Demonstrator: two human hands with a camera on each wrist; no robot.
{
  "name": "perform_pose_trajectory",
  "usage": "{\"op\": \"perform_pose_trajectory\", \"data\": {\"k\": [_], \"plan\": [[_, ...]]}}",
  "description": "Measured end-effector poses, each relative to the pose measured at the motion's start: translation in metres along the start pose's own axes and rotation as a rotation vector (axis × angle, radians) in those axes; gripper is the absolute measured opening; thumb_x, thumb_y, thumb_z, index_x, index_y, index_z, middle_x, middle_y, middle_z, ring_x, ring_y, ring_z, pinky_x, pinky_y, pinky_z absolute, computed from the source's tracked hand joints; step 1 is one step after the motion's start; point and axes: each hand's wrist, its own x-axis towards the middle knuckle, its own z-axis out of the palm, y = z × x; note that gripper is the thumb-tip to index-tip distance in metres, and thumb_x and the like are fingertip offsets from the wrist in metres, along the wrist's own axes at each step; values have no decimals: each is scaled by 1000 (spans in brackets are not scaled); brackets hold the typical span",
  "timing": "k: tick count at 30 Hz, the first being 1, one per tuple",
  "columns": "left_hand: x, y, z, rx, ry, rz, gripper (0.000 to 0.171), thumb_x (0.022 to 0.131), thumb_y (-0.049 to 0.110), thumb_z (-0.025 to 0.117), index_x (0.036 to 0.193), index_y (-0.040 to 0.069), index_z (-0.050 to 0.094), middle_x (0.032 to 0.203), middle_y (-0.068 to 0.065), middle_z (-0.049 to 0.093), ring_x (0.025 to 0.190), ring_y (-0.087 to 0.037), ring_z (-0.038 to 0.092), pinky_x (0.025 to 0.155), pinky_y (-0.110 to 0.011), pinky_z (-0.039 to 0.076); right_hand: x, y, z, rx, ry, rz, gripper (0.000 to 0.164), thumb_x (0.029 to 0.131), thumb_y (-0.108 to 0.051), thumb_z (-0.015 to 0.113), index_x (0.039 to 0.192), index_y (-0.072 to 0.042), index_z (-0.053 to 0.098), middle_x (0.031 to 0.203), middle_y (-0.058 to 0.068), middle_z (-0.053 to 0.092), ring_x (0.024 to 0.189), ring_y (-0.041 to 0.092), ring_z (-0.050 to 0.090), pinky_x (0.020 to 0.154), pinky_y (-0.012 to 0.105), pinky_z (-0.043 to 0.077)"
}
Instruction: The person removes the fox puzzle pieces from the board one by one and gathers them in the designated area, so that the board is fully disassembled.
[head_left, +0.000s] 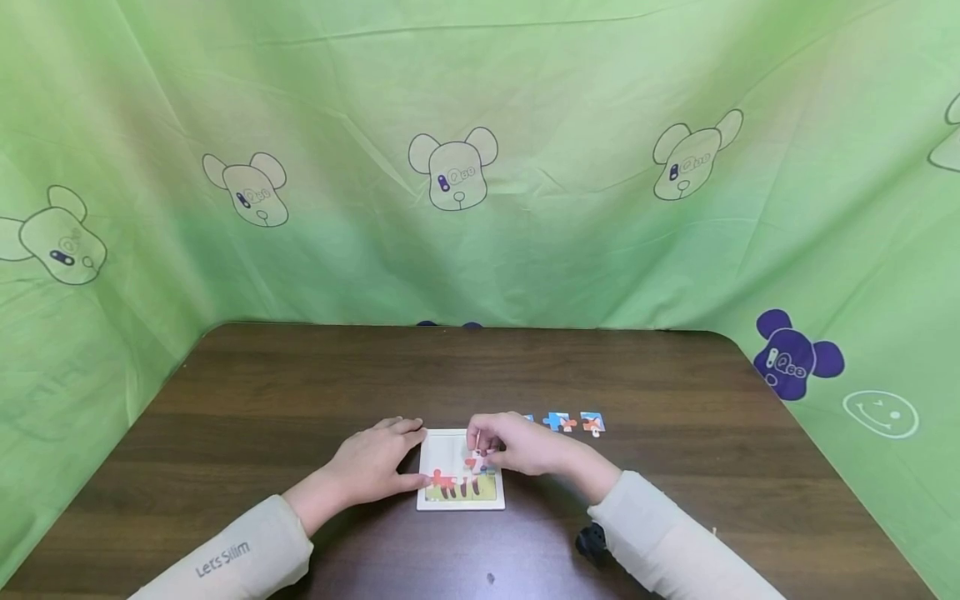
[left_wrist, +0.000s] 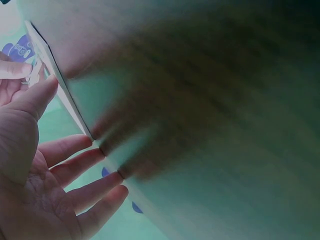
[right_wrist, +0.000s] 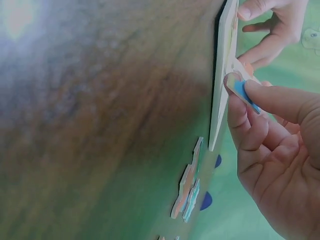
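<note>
A white-framed puzzle board lies on the table, with pieces showing striped legs over green fitted along its lower row. My left hand rests at the board's left edge, its fingers extended and the thumb touching the frame near its lower left. Over the board's right side, my right hand pinches a puzzle piece between thumb and fingers. In the right wrist view the piece shows a blue patch and a pale wooden edge. Whether it touches the board I cannot tell.
Behind and right of the right hand lie loose puzzle pieces, including one with an orange and blue picture. A small black object is beside the right sleeve. Green printed cloth hangs around the brown table.
</note>
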Motion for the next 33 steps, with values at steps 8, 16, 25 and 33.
{"op": "perform_pose_trajectory", "data": {"k": [8, 16, 25, 33], "plan": [[0, 1, -1, -2, -10, -2, 65, 84, 45, 73, 134, 5, 62, 142, -12, 58, 131, -38, 54, 101, -50, 50, -6, 2, -6, 15, 29, 1, 19, 87, 7, 66, 97, -8, 59, 83, -1, 67, 81, 4, 55, 78, 24, 50], [0, 1, -2, 7, -9, -3, 67, 85, 48, 72, 135, 6, 61, 143, -11, 58, 132, -37, 54, 102, -50, 50, -14, 8, -10, 20, 50, -12, 19, 87, 7, 65, 98, -7, 61, 85, -1, 68, 82, 3, 56, 78, 23, 51], [1, 0, -1, 15, -11, -7, 67, 85, 49, 72, 136, 7, 61, 144, -11, 57, 133, -36, 53, 103, -50, 50, -29, 14, -17, 62, 66, 12, 15, 91, 3, 65, 101, -8, 62, 90, 3, 68, 79, 3, 57, 67, 22, 51], [0, 0, -1, 2, -22, -16, 67, 85, 48, 72, 136, 6, 61, 144, -11, 57, 133, -36, 53, 101, -51, 50, -45, 20, -26, 62, 126, 12, 14, 90, 1, 67, 100, -8, 64, 90, 4, 70, 83, 7, 63, 75, 25, 52]]}}
